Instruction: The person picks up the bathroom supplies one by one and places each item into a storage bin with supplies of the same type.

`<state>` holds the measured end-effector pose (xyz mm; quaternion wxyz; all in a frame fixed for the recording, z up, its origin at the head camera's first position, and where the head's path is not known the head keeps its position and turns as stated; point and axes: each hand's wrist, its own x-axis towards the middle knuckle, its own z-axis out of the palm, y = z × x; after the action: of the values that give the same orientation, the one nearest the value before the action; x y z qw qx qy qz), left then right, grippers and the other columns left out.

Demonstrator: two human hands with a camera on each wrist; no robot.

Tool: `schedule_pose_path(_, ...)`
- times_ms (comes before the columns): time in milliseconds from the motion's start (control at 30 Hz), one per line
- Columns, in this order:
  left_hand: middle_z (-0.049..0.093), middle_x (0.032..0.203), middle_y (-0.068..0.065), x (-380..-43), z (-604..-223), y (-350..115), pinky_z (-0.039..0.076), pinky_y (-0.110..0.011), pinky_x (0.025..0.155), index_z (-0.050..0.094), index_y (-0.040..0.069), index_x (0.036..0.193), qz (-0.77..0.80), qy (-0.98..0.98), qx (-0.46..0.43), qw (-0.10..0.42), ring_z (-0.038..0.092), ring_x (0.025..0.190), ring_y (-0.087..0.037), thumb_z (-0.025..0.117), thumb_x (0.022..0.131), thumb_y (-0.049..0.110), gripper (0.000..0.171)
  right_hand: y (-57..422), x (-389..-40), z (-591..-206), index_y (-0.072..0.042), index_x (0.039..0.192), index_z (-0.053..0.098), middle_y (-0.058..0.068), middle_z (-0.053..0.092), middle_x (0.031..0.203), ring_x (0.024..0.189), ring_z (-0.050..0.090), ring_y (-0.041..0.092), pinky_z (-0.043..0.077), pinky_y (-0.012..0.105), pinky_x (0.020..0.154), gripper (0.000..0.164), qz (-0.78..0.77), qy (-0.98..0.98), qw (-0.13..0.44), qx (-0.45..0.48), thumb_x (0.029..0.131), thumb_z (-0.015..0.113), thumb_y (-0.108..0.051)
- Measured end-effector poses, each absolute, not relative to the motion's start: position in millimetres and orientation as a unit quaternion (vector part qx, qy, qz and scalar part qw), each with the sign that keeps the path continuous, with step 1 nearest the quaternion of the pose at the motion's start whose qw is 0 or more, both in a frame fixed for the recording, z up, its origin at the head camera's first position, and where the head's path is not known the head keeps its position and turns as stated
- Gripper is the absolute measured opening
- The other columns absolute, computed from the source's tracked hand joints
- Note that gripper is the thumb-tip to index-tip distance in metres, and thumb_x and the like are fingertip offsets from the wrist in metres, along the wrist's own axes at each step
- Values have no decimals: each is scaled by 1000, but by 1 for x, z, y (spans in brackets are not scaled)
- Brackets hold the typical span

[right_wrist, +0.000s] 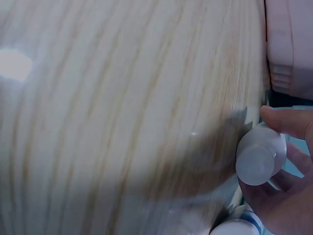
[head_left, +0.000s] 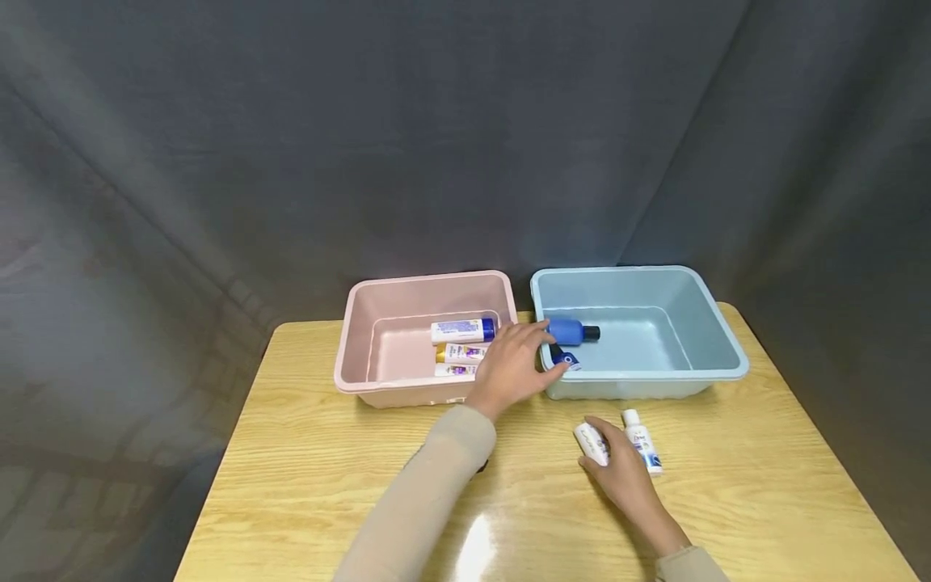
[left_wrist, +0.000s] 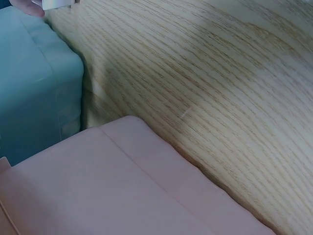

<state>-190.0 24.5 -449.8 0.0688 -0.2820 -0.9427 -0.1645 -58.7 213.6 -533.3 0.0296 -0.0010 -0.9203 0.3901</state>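
Note:
My right hand (head_left: 625,469) grips a small white bottle (head_left: 592,444) just over the table, thumb on one side and fingers on the other. In the right wrist view the bottle's pale cap (right_wrist: 255,165) faces the camera. Close beside this hand lies another white bottle (head_left: 642,443) with a blue-marked label. My left hand (head_left: 512,360) reaches across the gap between the two bins, fingers extended and thumb apart. Near its fingertips, inside the light blue bin (head_left: 647,375), are a dark blue container (head_left: 569,360) and a blue bottle (head_left: 566,332) with a black cap.
To the left stands a pink bin (head_left: 393,390), holding a white tube with a blue cap (head_left: 458,331), a yellow-capped tube (head_left: 460,353) and a white container (head_left: 454,369). Both bins sit at the back of the wooden table (head_left: 305,469), before a dark curtain (head_left: 436,145).

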Motion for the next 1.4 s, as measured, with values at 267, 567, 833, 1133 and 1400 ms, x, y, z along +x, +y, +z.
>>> schedule_pose_path(267, 45, 152, 3, -187, -449, 29, 20, -39, 121, 64, 23, 128, -160, -942, -286, 70, 41, 139, -17, 57, 92, 60, 52, 218, -57, -533, 4, 135, 52, 32, 59, 124, 109, 59, 45, 50, 59, 88, 63, 390, -920, 33, -21, 77, 78, 2)
schedule_pose_path(567, 45, 152, 4, -188, -450, 27, 21, -40, 121, 63, 24, 129, -156, -942, -288, 78, 41, 138, -17, 55, 93, 61, 53, 217, -60, -519, 2, 136, 52, 29, 64, 115, 100, 61, 39, 51, 47, 76, 65, 401, -915, 41, -30, 77, 80, 0)
schedule_pose_path(833, 44, 152, 5, -188, -449, 26, 20, -38, 121, 63, 25, 129, -153, -944, -284, 74, 41, 139, -17, 52, 93, 64, 54, 218, -59, -513, 1, 136, 53, 27, 64, 114, 100, 61, 38, 51, 42, 74, 65, 394, -917, 43, -29, 77, 81, -1)
schedule_pose_path(1133, 46, 151, 3, -189, -451, 26, 21, -40, 121, 63, 23, 131, -152, -944, -283, 75, 41, 138, -18, 50, 93, 65, 58, 223, -52, -501, 0, 137, 53, 28, 62, 117, 98, 60, 36, 52, 44, 74, 65, 388, -920, 48, -21, 78, 80, 0)
schedule_pose_path(1400, 45, 152, 4, -190, -450, 25, 19, -40, 121, 63, 23, 131, -151, -945, -281, 72, 42, 138, -18, 56, 92, 61, 54, 225, -46, -487, 1, 133, 56, 24, 64, 112, 93, 63, 33, 52, 30, 67, 64, 376, -922, 90, 5, 74, 82, 4)
